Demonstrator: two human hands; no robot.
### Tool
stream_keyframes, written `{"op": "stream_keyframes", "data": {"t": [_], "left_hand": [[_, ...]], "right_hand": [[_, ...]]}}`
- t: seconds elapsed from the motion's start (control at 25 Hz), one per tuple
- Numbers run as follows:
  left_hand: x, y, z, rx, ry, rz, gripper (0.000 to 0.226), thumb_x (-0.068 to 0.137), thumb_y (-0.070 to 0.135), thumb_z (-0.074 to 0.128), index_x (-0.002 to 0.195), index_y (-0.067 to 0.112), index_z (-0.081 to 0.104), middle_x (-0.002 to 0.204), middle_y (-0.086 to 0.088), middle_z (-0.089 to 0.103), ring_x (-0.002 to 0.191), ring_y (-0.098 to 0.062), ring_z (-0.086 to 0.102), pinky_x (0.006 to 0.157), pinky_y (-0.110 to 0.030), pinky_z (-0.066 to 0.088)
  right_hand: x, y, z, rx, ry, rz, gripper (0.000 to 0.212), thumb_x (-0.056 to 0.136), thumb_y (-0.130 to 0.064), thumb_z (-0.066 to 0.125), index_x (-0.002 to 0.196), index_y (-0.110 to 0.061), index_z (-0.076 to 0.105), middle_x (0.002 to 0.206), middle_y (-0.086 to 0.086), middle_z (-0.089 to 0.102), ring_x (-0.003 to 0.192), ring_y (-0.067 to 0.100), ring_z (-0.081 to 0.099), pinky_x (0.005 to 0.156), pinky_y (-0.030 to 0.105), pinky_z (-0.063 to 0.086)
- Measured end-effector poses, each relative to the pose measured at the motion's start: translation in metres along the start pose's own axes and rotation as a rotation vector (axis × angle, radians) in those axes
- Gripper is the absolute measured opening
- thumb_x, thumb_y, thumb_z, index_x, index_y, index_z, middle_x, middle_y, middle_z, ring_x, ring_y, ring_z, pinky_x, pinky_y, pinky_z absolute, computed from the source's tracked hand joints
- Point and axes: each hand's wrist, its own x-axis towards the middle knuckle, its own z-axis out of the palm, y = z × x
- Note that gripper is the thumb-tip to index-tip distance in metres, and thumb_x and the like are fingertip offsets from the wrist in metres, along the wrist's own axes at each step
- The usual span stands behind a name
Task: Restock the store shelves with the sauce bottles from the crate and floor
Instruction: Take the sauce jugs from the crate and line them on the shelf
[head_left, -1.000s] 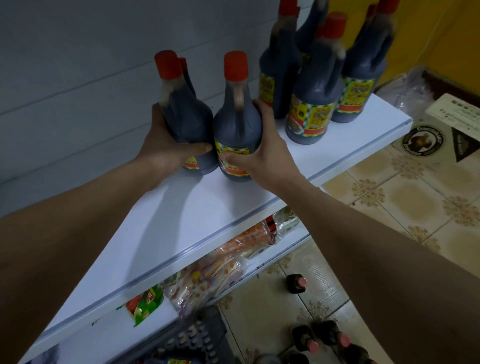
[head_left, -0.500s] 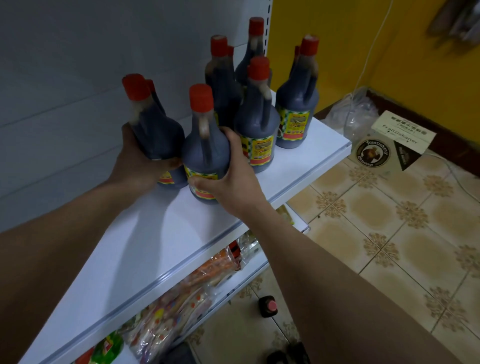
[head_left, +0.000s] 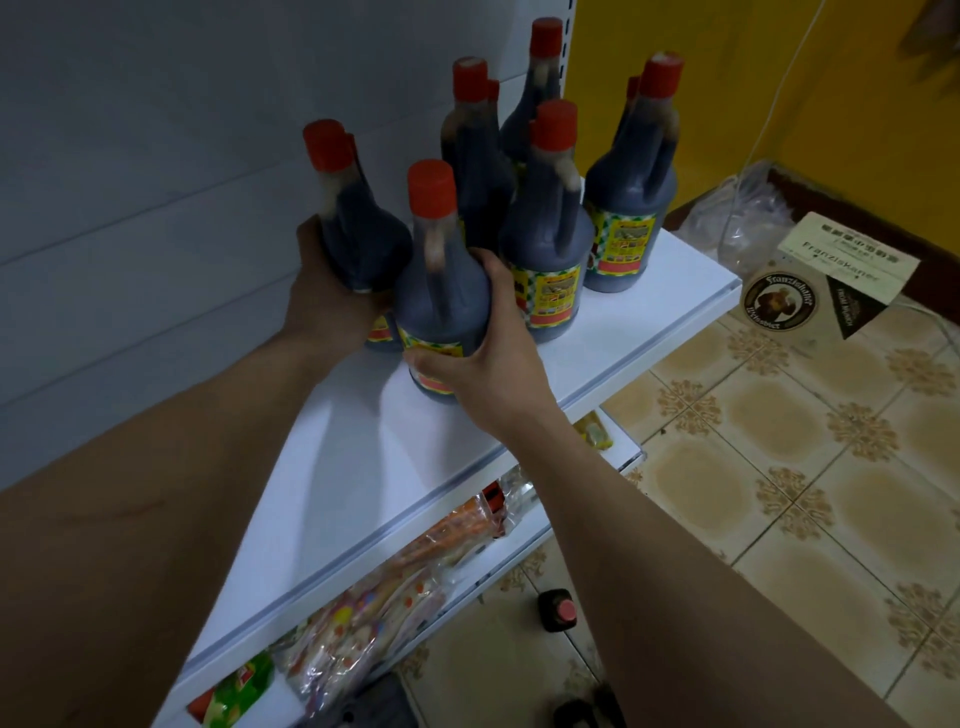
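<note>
From the head camera, your left hand (head_left: 332, 301) grips the rear sauce bottle (head_left: 358, 228) and your right hand (head_left: 493, 358) wraps around the front sauce bottle (head_left: 441, 306), both bottles standing upright on the white shelf (head_left: 363, 467). Just beside them stand more red-capped bottles (head_left: 550, 244), and one bottle (head_left: 558, 609) sits on the tiled floor (head_left: 727, 493) below.

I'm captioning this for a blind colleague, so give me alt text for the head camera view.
A person's left hand and right hand each grip a dark sauce bottle, red-capped, on a white shelf beside more bottles. One bottle stands on the tiled floor below.
</note>
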Motion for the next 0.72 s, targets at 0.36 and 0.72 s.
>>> {"op": "stream_keyframes", "data": {"t": [0.36, 0.72], "left_hand": [[0.006, 0.004, 0.009, -0.039, 0.054, 0.005, 0.088, 0.069, 0.027, 0.084, 0.137, 0.014, 0.030, 0.115, 0.003, 0.055, 0.110, -0.021, 0.059, 0.095, -0.045, 0.053], [-0.082, 0.000, -0.009, -0.068, 0.023, -0.229, 0.094, 0.092, 0.033, 0.067, 0.158, 0.030, 0.001, 0.158, -0.001, 0.032, 0.126, -0.014, 0.047, 0.089, -0.021, 0.043]], "right_hand": [[-0.006, -0.008, 0.014, -0.020, 0.113, 0.046, 0.102, 0.065, -0.043, 0.081, 0.149, -0.039, 0.022, 0.146, -0.004, 0.044, 0.127, 0.021, 0.052, 0.099, 0.051, 0.049], [-0.049, 0.012, 0.024, -0.045, 0.047, 0.272, 0.119, 0.072, -0.036, 0.085, 0.158, -0.020, 0.006, 0.158, 0.002, 0.026, 0.145, 0.020, 0.032, 0.114, 0.026, 0.028]]}}
